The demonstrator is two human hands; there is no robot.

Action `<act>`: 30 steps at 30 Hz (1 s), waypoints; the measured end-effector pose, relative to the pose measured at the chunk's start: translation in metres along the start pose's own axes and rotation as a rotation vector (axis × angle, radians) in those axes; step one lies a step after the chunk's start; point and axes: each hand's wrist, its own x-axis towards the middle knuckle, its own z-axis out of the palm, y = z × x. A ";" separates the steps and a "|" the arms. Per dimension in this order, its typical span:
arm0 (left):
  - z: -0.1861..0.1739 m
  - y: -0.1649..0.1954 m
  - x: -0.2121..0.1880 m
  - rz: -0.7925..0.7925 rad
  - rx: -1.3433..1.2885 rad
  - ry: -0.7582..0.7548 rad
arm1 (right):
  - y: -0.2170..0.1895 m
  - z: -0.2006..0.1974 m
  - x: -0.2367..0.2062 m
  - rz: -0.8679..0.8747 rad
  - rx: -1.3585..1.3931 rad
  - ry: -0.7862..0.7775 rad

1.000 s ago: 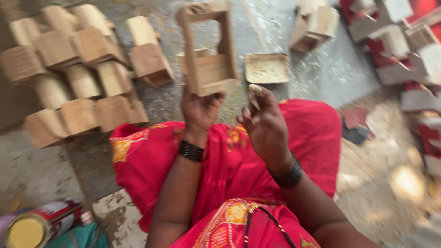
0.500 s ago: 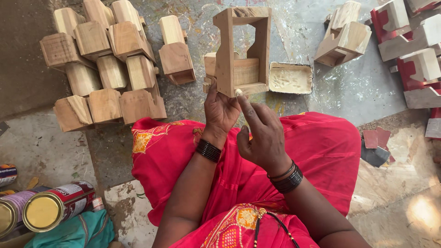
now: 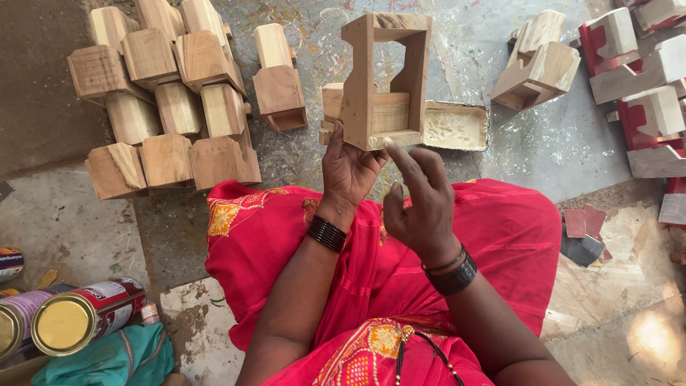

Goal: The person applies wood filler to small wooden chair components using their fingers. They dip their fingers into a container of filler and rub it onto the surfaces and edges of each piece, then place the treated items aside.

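Wooden frame [image 3: 382, 78] — upright, long axis vertical

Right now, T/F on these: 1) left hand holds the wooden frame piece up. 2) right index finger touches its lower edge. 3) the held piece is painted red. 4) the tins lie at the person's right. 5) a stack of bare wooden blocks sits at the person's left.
1) True. The left hand grips the wooden frame piece at its bottom corner and holds it up.
2) True. The right hand has its index fingertip at the piece's lower edge.
3) False. The held piece is bare wood; the red-painted pieces lie on the floor at the person's right.
4) False. The tins lie at the person's left, near a teal cloth.
5) True. The bare wooden blocks are stacked at the left.
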 end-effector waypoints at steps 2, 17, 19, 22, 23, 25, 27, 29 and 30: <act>-0.002 -0.001 0.000 0.000 -0.001 -0.015 | 0.005 0.003 0.005 -0.063 -0.034 -0.010; 0.002 0.002 -0.001 0.007 0.032 -0.012 | 0.035 0.017 -0.002 -0.214 0.095 0.038; 0.001 0.002 0.000 0.022 0.029 -0.064 | 0.042 0.014 -0.008 -0.045 0.274 0.149; -0.002 0.003 0.000 -0.028 -0.033 -0.014 | 0.058 0.007 -0.012 0.145 0.330 0.199; -0.002 0.003 0.000 -0.029 -0.035 -0.010 | 0.063 0.005 -0.012 0.195 0.316 0.200; -0.002 0.004 0.000 -0.031 -0.033 -0.007 | 0.070 0.003 -0.014 0.098 0.180 0.149; 0.000 0.004 0.000 -0.034 -0.033 -0.003 | 0.073 0.003 -0.016 0.035 0.088 0.108; 0.002 0.004 0.000 -0.035 -0.028 -0.007 | 0.075 0.004 -0.015 -0.001 0.037 0.080; 0.003 0.004 -0.001 -0.035 -0.024 -0.013 | 0.075 0.005 -0.015 -0.012 0.012 0.073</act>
